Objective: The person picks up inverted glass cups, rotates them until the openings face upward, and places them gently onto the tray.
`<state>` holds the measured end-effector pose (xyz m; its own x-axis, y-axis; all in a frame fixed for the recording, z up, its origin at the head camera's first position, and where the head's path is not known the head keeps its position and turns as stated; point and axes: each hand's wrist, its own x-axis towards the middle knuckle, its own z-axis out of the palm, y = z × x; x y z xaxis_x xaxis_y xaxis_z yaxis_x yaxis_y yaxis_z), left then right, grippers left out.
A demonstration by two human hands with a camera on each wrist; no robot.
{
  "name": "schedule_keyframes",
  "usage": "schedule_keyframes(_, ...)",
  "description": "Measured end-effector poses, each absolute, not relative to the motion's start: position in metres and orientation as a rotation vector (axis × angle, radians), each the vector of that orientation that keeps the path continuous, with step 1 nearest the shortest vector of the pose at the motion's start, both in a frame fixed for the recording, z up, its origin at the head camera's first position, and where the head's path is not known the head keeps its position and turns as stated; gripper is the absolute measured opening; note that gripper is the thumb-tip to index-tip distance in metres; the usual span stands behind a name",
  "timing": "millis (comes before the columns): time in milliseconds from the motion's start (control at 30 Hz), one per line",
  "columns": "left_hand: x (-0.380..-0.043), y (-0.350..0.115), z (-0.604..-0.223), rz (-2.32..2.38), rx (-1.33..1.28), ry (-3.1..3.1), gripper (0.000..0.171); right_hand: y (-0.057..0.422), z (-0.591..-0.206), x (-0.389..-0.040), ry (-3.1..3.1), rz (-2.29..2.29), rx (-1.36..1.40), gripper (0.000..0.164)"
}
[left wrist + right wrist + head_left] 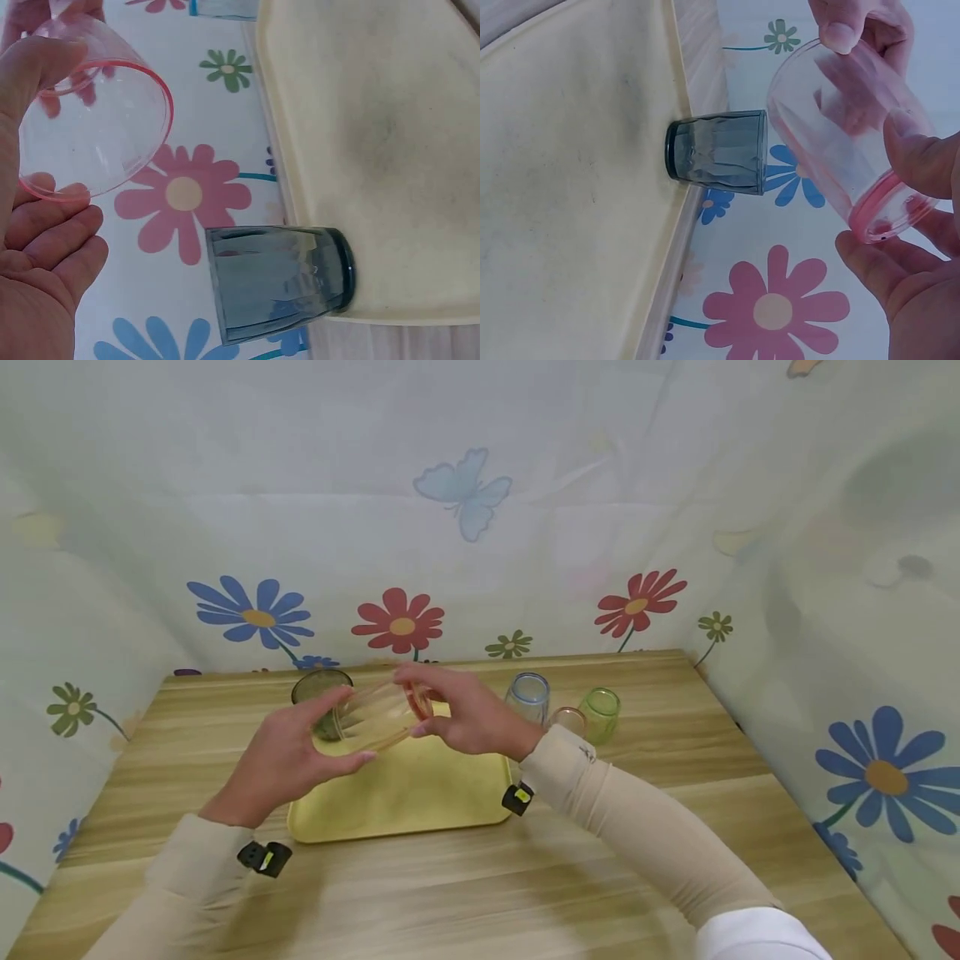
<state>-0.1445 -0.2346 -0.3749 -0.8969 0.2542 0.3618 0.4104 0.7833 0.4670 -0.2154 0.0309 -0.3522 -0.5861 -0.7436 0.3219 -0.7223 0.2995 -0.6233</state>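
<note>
Above the tray, both hands hold a clear pink-tinted drinking glass tilted on its side. My left hand grips its rim end, thumb on one side and fingertips on the other. At the base end, where the pink is strongest, my right hand holds it between thumb and fingers. The left wrist view shows the open mouth of the glass, with nothing visible inside. A dark grey-blue glass stands upright on the back left part of the yellow tray, close behind the left fingers in the head view.
Right of the tray, a blue-tinted glass, an orange-tinted one and a green one stand close together on the wooden table. The right forearm partly covers them. A flower-printed sheet encloses the table's back and sides.
</note>
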Motion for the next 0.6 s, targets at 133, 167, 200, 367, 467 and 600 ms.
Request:
schedule_keyframes(133,-0.145,-0.235,-0.367,-0.804,-0.520,-2.678,0.085,0.031,-0.356,-0.215,2.438,-1.325,-1.430,0.062)
schedule_keyframes(167,-0.146,-0.235,-0.366,-0.805,-0.526,-2.672,0.085,0.031,-0.357,-0.214,2.425,-1.355,-1.427,0.061)
schedule_keyframes(200,-0.146,-0.235,-0.365,-0.804,-0.534,-2.667,0.085,0.032,-0.358,-0.214,2.411,-1.384,-1.422,0.061)
schedule_keyframes(367,-0.148,-0.234,-0.356,-0.808,-0.566,-2.668,0.083,0.034,-0.363,-0.213,2.380,-1.485,-1.413,0.061)
schedule_keyframes(467,-0.148,-0.233,-0.352,-0.807,-0.576,-2.706,0.082,0.035,-0.365,-0.213,2.389,-1.493,-1.440,0.062)
schedule_keyframes(600,-0.148,-0.233,-0.348,-0.801,-0.584,-2.774,0.082,0.037,-0.365,-0.212,2.541,-1.315,-1.556,0.063)
